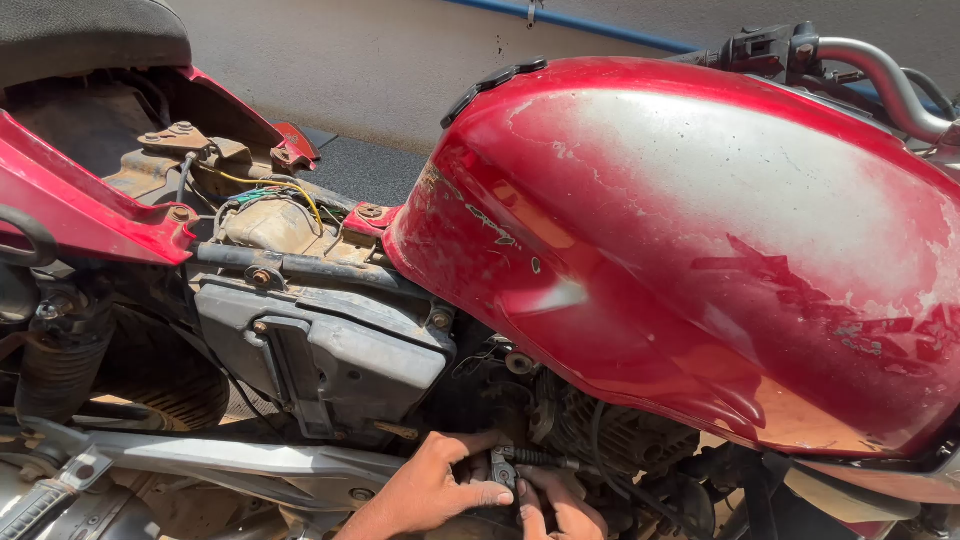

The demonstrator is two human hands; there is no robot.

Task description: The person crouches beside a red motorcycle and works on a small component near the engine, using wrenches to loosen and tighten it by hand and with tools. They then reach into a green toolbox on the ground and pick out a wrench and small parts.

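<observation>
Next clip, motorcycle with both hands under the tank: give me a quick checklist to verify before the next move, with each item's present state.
1. Left hand in view, low by the engine: ok.
2. Right hand in view: not ok, partly cut off by the frame edge.
3. Small metal part between the hands gripped: cannot tell, fingers hide it.
4. Cable beside the hands visible: ok.
5. Red tank seated on the frame: ok.
6. Grey side box out of the hands' way: ok, left of them.
</observation>
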